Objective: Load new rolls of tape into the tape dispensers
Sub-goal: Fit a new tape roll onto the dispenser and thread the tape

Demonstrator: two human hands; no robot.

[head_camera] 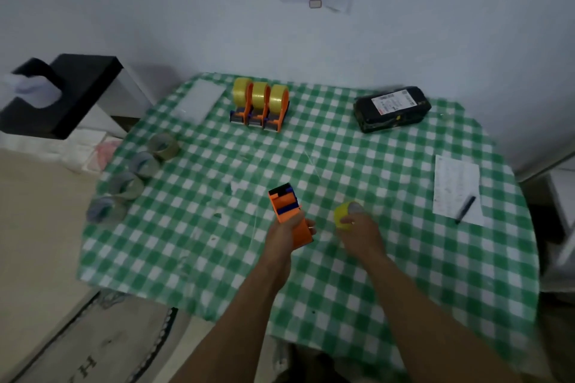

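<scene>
My left hand grips an orange tape dispenser with no roll in it, held above the middle of the green checked table. Just to its right, my right hand holds a yellow roll of tape, a short gap away from the dispenser. Three orange dispensers loaded with yellow rolls stand side by side at the back of the table. Several used-up, greyish tape cores lie in a line along the table's left edge.
A black wrapped parcel lies at the back right. A sheet of paper with a black pen sits near the right edge. A white flat piece lies at the back left. A black box stands off the table's left.
</scene>
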